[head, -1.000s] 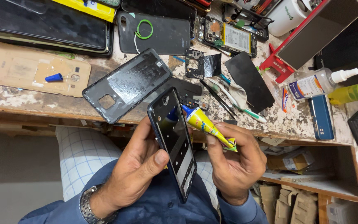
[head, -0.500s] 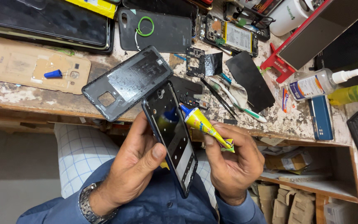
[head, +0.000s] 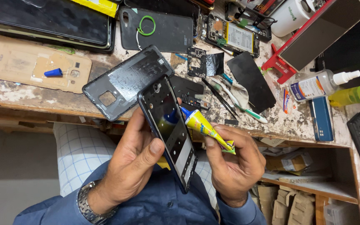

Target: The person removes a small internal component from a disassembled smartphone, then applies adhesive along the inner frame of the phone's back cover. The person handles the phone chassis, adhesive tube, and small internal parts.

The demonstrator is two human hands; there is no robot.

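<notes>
Item in hand: phone frame (head: 169,131), dark, screen side away, held tilted above the lap, just clear of the counter (head: 34,98) edge.
Left hand (head: 132,166): grip wrapped about the frame's long edge, thumb pressed on its inner face, fingers behind.
Right hand (head: 234,164): grip pinched on a yellow glue tube (head: 205,129), near the crimped tail end.
Tube nozzle: blue tip touching the frame's inner face near its right rim, about the upper middle.
Work done, as judged: frame is stripped and bare; back cover (head: 126,85) lies off, inner face up, on the counter just beyond the frame. Whether any glue bead is already laid cannot be told; none shows clearly.
Work left, as judged: most of the rim appears still to be run with adhesive; the cover is not yet fitted.
Nearby on counter: second dark back cover with a green ring (head: 146,25); opened phone with battery showing (head: 234,37); toothbrush (head: 240,106); spray bottle (head: 321,83), clear with white cap; blue phone (head: 321,118), on its face; tan cover with a blue cap (head: 53,73) on it.
Worn: metal wristwatch (head: 86,204), left wrist.
</notes>
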